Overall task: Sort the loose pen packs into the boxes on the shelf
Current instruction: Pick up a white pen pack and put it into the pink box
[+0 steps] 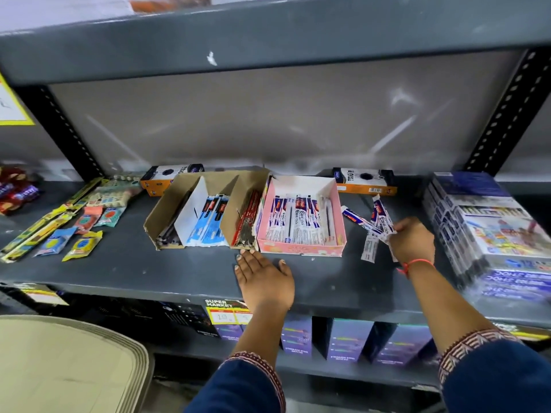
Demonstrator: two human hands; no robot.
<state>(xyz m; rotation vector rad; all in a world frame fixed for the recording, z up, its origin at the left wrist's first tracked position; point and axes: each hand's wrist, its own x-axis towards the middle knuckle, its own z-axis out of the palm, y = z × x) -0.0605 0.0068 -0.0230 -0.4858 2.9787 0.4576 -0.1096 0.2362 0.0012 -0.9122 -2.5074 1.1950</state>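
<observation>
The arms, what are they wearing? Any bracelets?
Both arms have dark blue sleeves ending in maroon-and-white patterned cuffs. The right hand has a thin orange-red thread tied round its wrist. The left hand wears nothing.

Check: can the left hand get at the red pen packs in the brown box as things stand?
Probably yes. The left hand lies flat, empty, just before the brown box; the red pen packs sit at its open front, nothing between.

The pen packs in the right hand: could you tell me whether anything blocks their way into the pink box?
Nothing visible does. The right hand holds the pen packs just right of the pink box, whose top is open; only its low side wall lies between.
</observation>
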